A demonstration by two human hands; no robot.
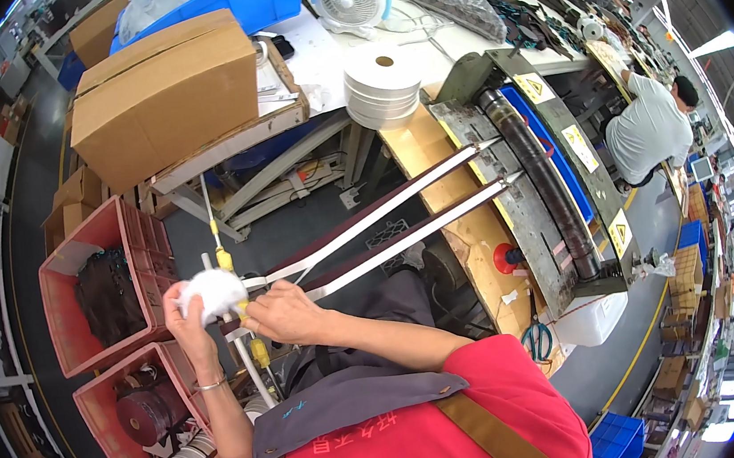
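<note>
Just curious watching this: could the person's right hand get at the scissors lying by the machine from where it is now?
Probably yes. The right hand is at the white strips, and the scissors lie on the bench edge to its right, with nothing visible between them, though it would have to let go first.

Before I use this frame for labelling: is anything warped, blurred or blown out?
Head view: strong fisheye, so the two straps and the table edges bow, with a black rim at the corners; the hands, left hand and right hand, look sharp; the ceiling light and far windows are blown out.
</note>
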